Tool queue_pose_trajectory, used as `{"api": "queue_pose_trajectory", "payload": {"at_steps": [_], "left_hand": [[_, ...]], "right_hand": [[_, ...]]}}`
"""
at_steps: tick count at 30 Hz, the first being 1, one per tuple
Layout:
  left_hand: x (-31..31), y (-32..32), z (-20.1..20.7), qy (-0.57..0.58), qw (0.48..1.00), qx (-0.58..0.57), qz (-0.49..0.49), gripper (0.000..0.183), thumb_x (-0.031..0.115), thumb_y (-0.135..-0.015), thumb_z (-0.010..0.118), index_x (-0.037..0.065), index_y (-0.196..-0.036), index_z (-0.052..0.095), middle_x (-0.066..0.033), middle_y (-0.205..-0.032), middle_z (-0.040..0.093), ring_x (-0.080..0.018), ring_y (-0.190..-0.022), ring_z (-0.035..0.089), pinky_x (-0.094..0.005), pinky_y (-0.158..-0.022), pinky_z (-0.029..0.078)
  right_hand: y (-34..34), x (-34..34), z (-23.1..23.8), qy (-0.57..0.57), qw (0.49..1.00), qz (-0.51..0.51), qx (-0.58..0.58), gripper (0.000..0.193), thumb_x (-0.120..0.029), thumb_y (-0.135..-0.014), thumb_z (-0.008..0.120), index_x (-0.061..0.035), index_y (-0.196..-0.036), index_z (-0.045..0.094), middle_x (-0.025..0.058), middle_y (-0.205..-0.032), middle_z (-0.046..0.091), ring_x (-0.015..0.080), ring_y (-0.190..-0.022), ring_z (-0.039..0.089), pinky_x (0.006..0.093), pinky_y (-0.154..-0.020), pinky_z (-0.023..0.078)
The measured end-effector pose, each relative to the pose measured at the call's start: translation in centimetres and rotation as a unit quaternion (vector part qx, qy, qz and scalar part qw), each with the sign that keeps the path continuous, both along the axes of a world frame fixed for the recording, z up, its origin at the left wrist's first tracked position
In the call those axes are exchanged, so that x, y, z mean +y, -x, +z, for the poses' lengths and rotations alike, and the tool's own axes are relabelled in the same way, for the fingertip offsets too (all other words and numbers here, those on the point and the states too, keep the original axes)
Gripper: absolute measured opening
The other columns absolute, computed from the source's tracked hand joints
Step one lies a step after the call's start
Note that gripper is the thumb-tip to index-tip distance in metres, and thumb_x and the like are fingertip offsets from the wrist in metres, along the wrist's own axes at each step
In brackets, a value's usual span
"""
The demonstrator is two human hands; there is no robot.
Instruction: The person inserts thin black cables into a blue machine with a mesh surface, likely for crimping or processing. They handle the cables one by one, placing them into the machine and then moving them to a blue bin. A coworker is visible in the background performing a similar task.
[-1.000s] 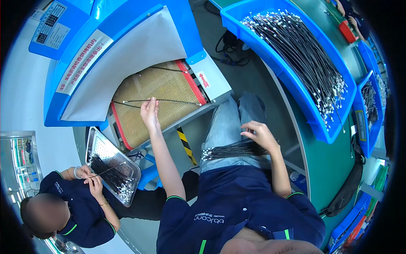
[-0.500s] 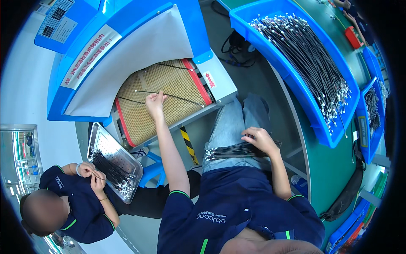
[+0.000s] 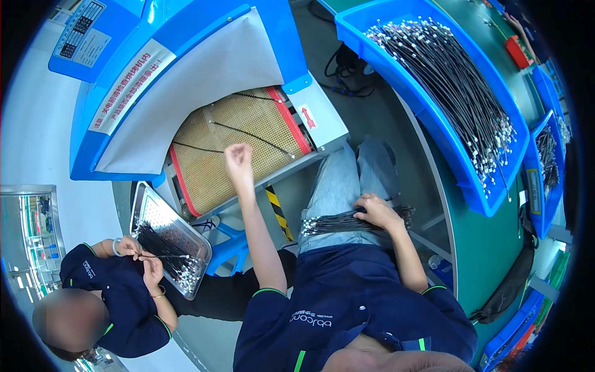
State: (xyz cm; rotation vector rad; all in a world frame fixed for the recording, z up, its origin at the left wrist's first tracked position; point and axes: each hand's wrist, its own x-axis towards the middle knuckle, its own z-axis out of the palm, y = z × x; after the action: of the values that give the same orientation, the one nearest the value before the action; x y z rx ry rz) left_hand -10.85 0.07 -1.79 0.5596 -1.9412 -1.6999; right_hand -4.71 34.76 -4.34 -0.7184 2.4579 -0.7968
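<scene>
My left hand (image 3: 238, 160) hovers over the near edge of the mesh conveyor belt (image 3: 214, 180), its fingers curled together with nothing visible in them. Just beyond it, a black cable (image 3: 251, 135) with pale end connectors lies slantwise on the belt. Another cable (image 3: 197, 147) lies to the left, and a third (image 3: 254, 97) is farther back by the machine's opening. Across my lap rests a bundle of black cables (image 3: 331, 224) with white ends. My right hand (image 3: 375, 211) bends its fingers onto this bundle, one cable end sticking up beside it; the fingertips are partly hidden.
The blue machine (image 3: 186, 46) stands over the belt. At right, a blue bin (image 3: 427, 118) full of black cables sits on a green table (image 3: 462, 248). At left, a co-worker (image 3: 118, 304) handles a cable over a perforated metal tray (image 3: 197, 232) of cables.
My left hand has let go of the cable on the belt and drawn back toward me. My right hand has lowered its fingers onto the lap bundle. The co-worker's hands have shifted.
</scene>
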Motion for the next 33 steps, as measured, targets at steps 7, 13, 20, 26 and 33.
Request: {"api": "queue_pose_trajectory", "payload": {"at_steps": [7, 13, 20, 26, 33], "left_hand": [[6.1, -6.4, -0.8, -0.026, 0.977, -0.104, -0.187, 0.01, 0.008, -0.091, 0.059, 0.0, -0.097, 0.058, -0.0055, -0.092, 0.064, -0.0098, -0.086, 0.06, -0.0233, -0.078, 0.047], [8.1, -9.1, -0.7, 0.173, 0.893, -0.204, -0.361, 0.02, 0.018, -0.091, 0.055, 0.002, -0.103, 0.06, -0.0139, -0.102, 0.061, -0.0296, -0.098, 0.056, -0.0351, -0.087, 0.044], [8.4, -10.4, -0.1, 0.14, 0.894, -0.219, -0.364, 0.021, 0.016, -0.091, 0.055, 0.003, -0.106, 0.061, -0.0139, -0.096, 0.062, -0.0284, -0.084, 0.061, -0.0343, -0.074, 0.047], [8.3, -10.1, 1.5, 0.209, 0.891, -0.192, -0.354, 0.018, 0.013, -0.086, 0.062, 0.002, -0.101, 0.064, -0.0128, -0.087, 0.062, -0.0269, -0.074, 0.061, -0.0328, -0.066, 0.047], [10.5, -9.2, 2.7, 0.251, 0.875, -0.118, -0.396, 0.015, 0.01, -0.085, 0.061, 0.001, -0.097, 0.065, -0.0105, -0.083, 0.061, -0.0221, -0.072, 0.06, -0.031, -0.064, 0.046]], "right_hand": [[0.2, 0.0, 0.2, 0.057, 0.997, 0.012, -0.057, 0.018, -0.014, -0.076, 0.069, -0.0034, -0.09, 0.068, 0.0125, -0.086, 0.064, 0.0302, -0.085, 0.061, 0.0381, -0.075, 0.048], [0.7, 0.3, 0.8, 0.079, 0.995, -0.027, -0.048, 0.017, -0.02, -0.081, 0.065, -0.0043, -0.086, 0.07, 0.0113, -0.084, 0.065, 0.0299, -0.084, 0.062, 0.0387, -0.076, 0.048], [1.6, 1.0, 3.4, 0.129, 0.989, -0.066, -0.004, 0.019, -0.021, -0.083, 0.064, -0.0039, -0.09, 0.07, 0.011, -0.084, 0.065, 0.0291, -0.078, 0.063, 0.0373, -0.07, 0.049], [2.2, 1.5, 4.5, 0.15, 0.985, -0.082, 0.027, 0.017, -0.018, -0.082, 0.065, -0.0058, -0.093, 0.069, 0.0101, -0.086, 0.065, 0.0279, -0.08, 0.063, 0.0369, -0.072, 0.05], [2.1, -1.2, 6.4, 0.194, 0.976, -0.02, 0.1, 0.016, -0.017, -0.079, 0.067, -0.0081, -0.092, 0.067, 0.0076, -0.084, 0.062, 0.0272, -0.074, 0.062, 0.0359, -0.064, 0.05]]}}
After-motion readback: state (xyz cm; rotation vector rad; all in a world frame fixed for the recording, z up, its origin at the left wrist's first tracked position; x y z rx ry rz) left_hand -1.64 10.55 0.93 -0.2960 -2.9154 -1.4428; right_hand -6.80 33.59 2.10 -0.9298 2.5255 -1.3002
